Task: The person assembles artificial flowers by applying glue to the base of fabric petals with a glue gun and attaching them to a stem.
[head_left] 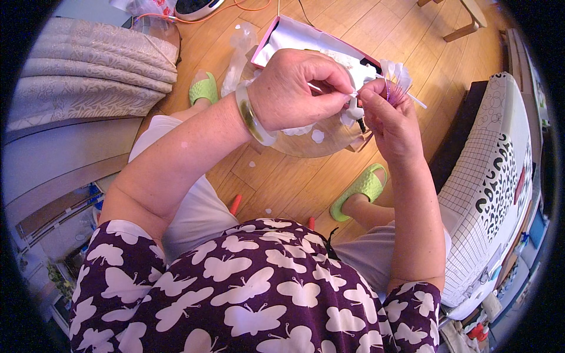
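Note:
My left hand (297,91), with a pale green-and-brown bangle (253,115) on its wrist, has its thumb and forefinger pinched together. What sits between those fingertips is tiny and pale, too small to name. My right hand (393,120) meets it tip to tip, its fingers curled closed round a bundle of thin purple-pink strands (397,94). White translucent petal-like pieces (396,73) and a thin white stick (419,101) show just beyond the right hand. Partly hidden behind both hands is a white object (361,73); a black tip (361,124) shows below it.
A low round see-through top (294,147) holds a pink-edged box (294,35) lined in white. White petal-shaped scraps (318,136) lie on it and on the wood floor (273,182). Patterned fabric (100,76) is at left, a padded printed seat (482,194) at right, a wooden stool (465,23) far right.

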{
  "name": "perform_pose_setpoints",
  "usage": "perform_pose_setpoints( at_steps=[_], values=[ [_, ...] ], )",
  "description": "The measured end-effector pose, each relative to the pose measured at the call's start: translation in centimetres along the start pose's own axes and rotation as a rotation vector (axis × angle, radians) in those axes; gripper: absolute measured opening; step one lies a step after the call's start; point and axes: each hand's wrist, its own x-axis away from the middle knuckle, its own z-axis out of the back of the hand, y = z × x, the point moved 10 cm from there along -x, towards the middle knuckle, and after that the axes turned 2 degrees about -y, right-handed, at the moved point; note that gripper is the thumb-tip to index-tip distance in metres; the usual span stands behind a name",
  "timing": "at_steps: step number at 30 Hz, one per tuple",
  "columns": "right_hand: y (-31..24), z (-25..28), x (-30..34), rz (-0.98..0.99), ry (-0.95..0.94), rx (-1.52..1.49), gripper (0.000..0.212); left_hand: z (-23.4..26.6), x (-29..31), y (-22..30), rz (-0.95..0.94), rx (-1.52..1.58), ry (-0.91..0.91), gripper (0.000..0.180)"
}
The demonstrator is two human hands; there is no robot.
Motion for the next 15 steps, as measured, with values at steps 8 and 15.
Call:
perform_pose_setpoints(
  at_steps=[8,15],
  values=[
    [-0.2,-0.1,0.1,-0.004,0.018,0.043,0.01,-0.2,0.1,-0.7,0.041,0.171,-0.01,0.004],
    [-0.6,-0.7,0.3,0.017,0.036,0.065,0.011,-0.4,0.0,-0.9,0.068,0.254,-0.025,0.004]
  ],
)
